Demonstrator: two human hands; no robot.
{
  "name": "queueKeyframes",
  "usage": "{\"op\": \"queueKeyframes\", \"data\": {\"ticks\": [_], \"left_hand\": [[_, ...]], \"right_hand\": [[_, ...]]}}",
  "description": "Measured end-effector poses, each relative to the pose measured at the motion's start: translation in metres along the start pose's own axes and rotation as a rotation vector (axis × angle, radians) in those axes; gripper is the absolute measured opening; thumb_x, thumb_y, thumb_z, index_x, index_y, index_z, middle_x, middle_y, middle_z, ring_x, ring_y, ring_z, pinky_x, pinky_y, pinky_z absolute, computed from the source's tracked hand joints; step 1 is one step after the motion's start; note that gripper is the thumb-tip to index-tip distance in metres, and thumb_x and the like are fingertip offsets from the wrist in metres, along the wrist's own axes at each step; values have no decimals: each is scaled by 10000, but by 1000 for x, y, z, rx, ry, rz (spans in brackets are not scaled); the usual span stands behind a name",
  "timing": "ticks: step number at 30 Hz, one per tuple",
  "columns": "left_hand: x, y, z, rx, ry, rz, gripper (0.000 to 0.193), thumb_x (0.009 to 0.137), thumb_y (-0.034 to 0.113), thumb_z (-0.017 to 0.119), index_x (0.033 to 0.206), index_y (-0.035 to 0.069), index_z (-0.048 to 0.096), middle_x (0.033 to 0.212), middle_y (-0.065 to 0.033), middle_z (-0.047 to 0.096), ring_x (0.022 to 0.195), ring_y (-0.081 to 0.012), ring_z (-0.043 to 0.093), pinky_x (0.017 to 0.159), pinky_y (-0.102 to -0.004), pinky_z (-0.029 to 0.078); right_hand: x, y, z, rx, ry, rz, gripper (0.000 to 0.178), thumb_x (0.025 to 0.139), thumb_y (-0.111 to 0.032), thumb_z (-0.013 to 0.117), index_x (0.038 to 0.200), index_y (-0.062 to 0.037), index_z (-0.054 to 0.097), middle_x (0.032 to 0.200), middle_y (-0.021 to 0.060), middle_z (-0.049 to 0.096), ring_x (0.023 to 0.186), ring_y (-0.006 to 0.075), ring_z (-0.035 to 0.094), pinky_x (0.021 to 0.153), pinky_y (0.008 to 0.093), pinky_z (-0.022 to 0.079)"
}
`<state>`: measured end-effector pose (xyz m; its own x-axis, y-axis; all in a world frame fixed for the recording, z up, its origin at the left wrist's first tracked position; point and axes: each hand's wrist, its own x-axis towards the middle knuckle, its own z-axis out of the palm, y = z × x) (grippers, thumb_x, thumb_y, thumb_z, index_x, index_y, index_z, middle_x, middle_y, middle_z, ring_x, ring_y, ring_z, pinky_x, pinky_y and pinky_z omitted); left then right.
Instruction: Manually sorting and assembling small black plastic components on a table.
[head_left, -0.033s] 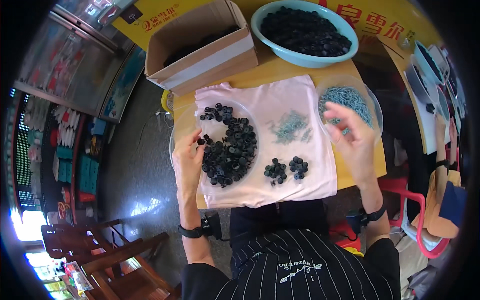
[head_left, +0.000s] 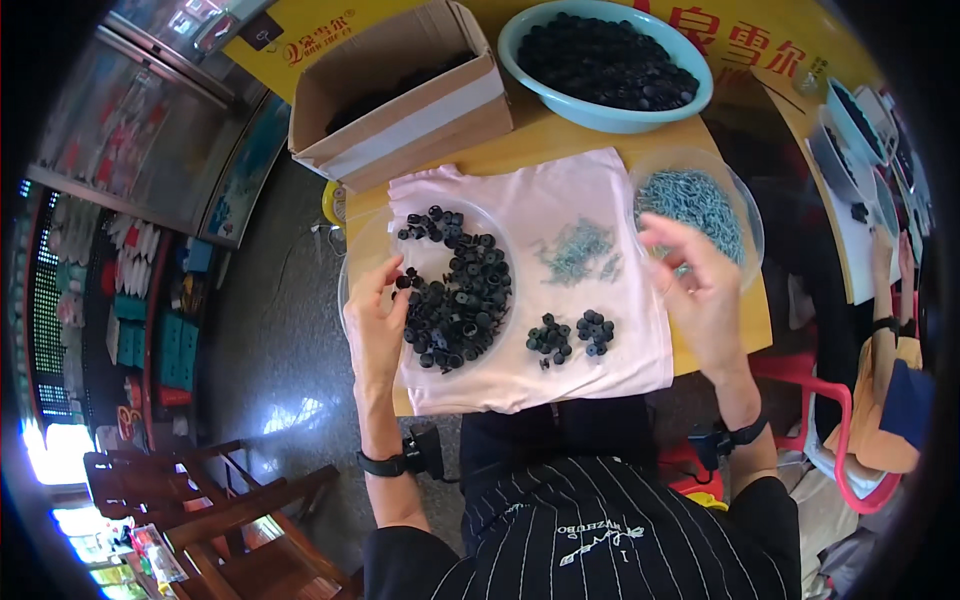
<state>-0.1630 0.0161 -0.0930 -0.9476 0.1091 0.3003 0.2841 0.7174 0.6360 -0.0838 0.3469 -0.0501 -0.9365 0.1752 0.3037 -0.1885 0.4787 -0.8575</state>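
Note:
My left hand (head_left: 375, 318) is at the left rim of a shallow clear tray (head_left: 402, 375) of small black plastic parts (head_left: 462, 300). Its thumb and fingertips close on one small black plastic part (head_left: 404, 281). Over the near-left side of a clear round bowl (head_left: 752, 218) hovers my right hand (head_left: 705, 295), its fingers curved and apart; nothing shows in them. Many small blue-grey screws (head_left: 695, 205) fill that bowl. On the pink cloth (head_left: 485, 398) between my hands lie a loose scatter of screws (head_left: 578, 252) and two little clusters of black parts (head_left: 549, 340).
Behind the cloth stand a cardboard box (head_left: 415, 125) with dark contents and a light-blue basin (head_left: 610, 122) heaped with black parts. Wooden chairs (head_left: 260, 540) are at lower left. At right another person's forearm (head_left: 884, 350) reaches to a second table with basins, beside a pink-red chair (head_left: 845, 420).
My right hand has shifted slightly, its fingers a little lower and more curled. The left hand stays almost in place with the black part. The whole view has drifted slightly.

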Motion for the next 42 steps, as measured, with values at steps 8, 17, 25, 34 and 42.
{"op": "queueKeyframes", "data": {"ticks": [8, 17, 25, 34, 42], "left_hand": [[-34, 73, 27, -710, -213, -92, 393, 796, -81, 696, 1165, -8, 582, 1039, -58, 640, 902, -109, 599, 824, -239, 484], [-41, 114, 91, -74, -219, 399, 226, 801, -15, 651, 1022, 32, 654, 1022, -128, 648, 926, -307, 614, 782, -348, 507], [-36, 108, 83, -95, -263, 320, 223, 812, 13, 665, 1033, 48, 676, 1055, -127, 658, 992, -294, 630, 844, -346, 515], [11, 12, -3, 319, -100, 62, 206, 837, -21, 599, 1023, 29, 672, 965, -160, 649, 879, -349, 621, 795, -400, 485], [17, -1, 4, 169, -191, -40, 227, 833, -42, 607, 1041, 24, 668, 926, -160, 649, 763, -285, 646, 711, -350, 502]], "right_hand": [[-48, -1, 23, 290, -117, 88, 261, 856, -6, 647, 1117, -13, 651, 941, 75, 663, 714, 87, 574, 639, 233, 472], [-75, 9, 24, 243, -87, 167, 165, 887, -16, 624, 1044, 21, 657, 892, 84, 650, 708, 107, 585, 625, 245, 474], [-82, 27, 13, 189, -66, 253, 171, 888, -36, 636, 1051, 1, 674, 895, 61, 668, 703, 79, 557, 609, 224, 438], [-75, 23, 10, 170, -50, 271, 159, 879, -9, 626, 1030, 2, 674, 878, 61, 662, 686, 91, 549, 592, 223, 434], [-74, 20, 16, 201, -79, 272, 155, 882, 0, 613, 1027, 6, 668, 865, 73, 652, 706, 109, 562, 603, 229, 452]]}}
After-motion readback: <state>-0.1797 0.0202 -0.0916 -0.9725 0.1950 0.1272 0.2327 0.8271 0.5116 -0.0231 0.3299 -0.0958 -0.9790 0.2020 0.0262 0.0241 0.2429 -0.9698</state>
